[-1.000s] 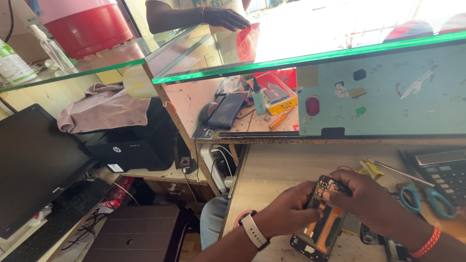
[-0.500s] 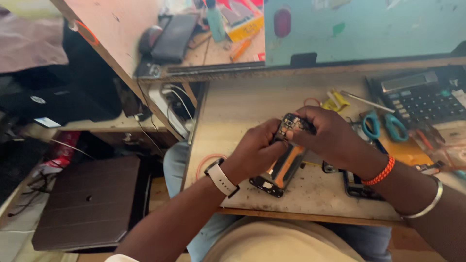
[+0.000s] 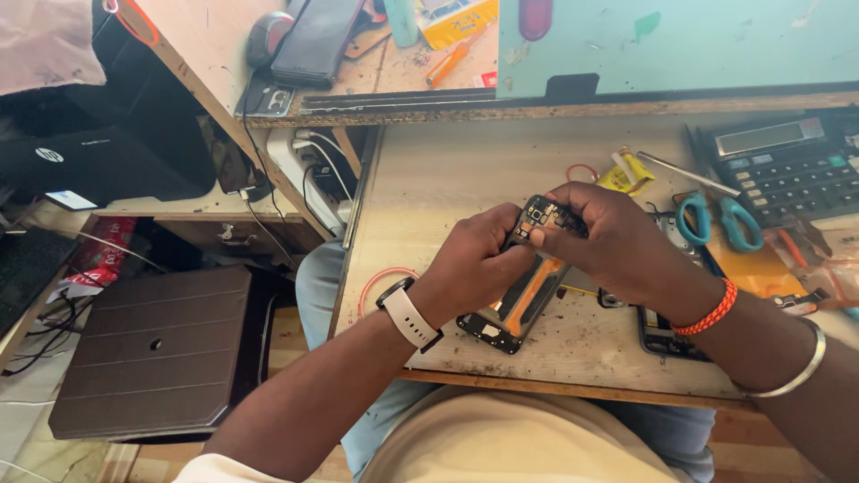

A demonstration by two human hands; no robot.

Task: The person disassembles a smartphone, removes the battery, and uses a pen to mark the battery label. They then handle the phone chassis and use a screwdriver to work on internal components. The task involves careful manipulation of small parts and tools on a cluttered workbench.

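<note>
An opened phone (image 3: 522, 300), black frame with an orange strip inside and its circuit board bare at the top, is held tilted just above the wooden workbench (image 3: 447, 188). My left hand (image 3: 474, 268) grips its left side; a white-strapped watch sits on that wrist. My right hand (image 3: 617, 241) grips the top right, fingertips pressed on the board near the camera parts. An orange beaded band and a metal bangle circle my right wrist.
Teal-handled scissors (image 3: 720, 219), a black desk calculator (image 3: 783, 165), a yellow tube (image 3: 631, 174) and another dark phone part (image 3: 662, 335) lie to the right. A black printer (image 3: 98, 161) and a dark closed case (image 3: 157, 353) sit left, below the bench. An upper shelf holds a phone (image 3: 313, 40).
The view has tipped down from the glass counter onto the bench. Both hands stay on the phone, which now sits nearer the middle of the frame.
</note>
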